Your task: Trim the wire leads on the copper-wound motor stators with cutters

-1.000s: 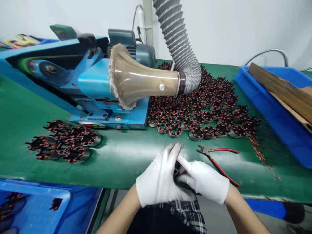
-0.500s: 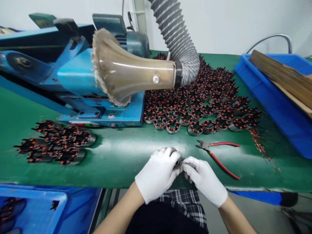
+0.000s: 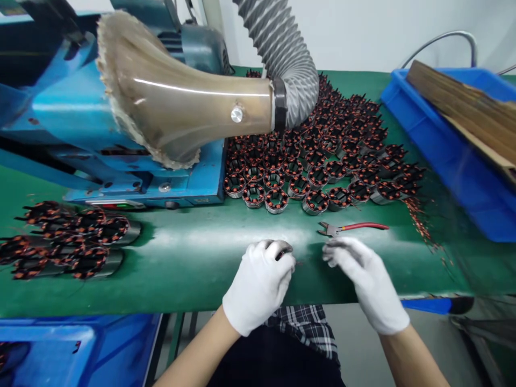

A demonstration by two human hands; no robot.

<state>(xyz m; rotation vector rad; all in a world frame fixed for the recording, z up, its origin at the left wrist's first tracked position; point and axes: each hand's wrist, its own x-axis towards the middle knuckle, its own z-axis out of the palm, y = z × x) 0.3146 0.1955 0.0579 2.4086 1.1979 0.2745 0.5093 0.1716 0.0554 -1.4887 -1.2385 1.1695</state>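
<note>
My left hand point(image 3: 260, 285), in a white glove, is closed around a small wound motor stator point(image 3: 284, 252). Most of the stator is hidden by the fingers, and a thin wire end sticks out to the right. My right hand point(image 3: 363, 279), also gloved, is apart from it, over the lower handle of the diagonal cutters point(image 3: 332, 229). Its fingers are loosely bent with nothing visible in them; whether they touch the cutters I cannot tell. The cutters' jaws and one red handle point(image 3: 365, 226) show on the green table point(image 3: 193, 258).
Many stators point(image 3: 316, 201) stand behind the cutters, with copper wire scraps point(image 3: 419, 223) at their right. More stators point(image 3: 97, 260) lie at the left. A blue machine point(image 3: 189, 188) with a clear hood point(image 3: 181, 107) and a grey hose point(image 3: 290, 70) stands behind. A blue bin point(image 3: 443, 166) holds cardboard.
My right hand has let go of the wire area at the stator and moved right, over the cutters. My left hand still holds the stator. The view has shifted slightly.
</note>
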